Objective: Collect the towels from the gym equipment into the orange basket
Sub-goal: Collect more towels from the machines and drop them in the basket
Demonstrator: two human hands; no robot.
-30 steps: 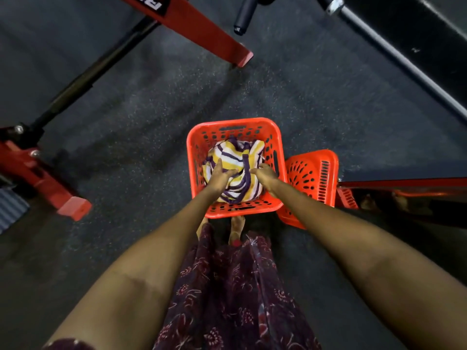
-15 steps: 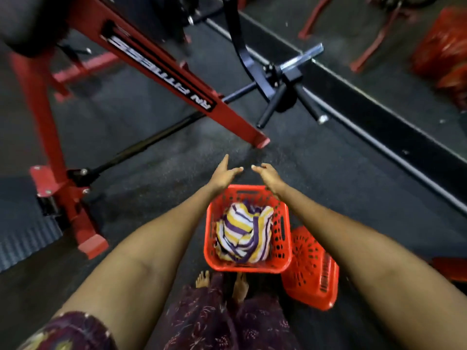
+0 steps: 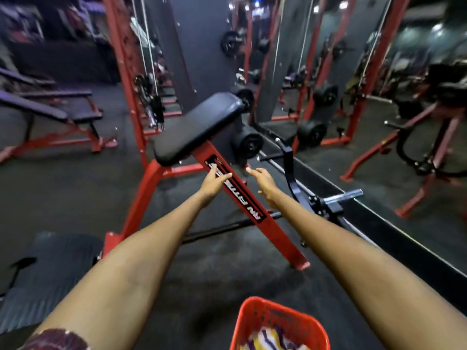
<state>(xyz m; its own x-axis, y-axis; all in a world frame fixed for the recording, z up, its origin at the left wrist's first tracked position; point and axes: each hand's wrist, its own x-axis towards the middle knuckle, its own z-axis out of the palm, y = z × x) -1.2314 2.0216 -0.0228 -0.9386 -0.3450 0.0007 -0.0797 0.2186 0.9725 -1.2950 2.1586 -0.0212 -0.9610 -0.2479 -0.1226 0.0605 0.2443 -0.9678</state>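
The orange basket stands on the floor at the bottom edge, cut off by the frame. A yellow, white and purple striped towel lies inside it. Both my arms stretch forward above the basket. My left hand is open with fingers apart, held in front of the red slanted beam of a machine. My right hand is open too, a little to its right. Neither hand holds anything. No towel shows on the equipment ahead.
A red-framed machine with a black pad stands straight ahead. Black roller pads and a bar with a steel peg lie to the right. Mirrors line the right wall. Benches stand at left. A ribbed mat lies lower left.
My hands let go of the towel in the basket and rose forward, open. The view lifted from the floor to the machine, so the basket slid to the bottom edge.
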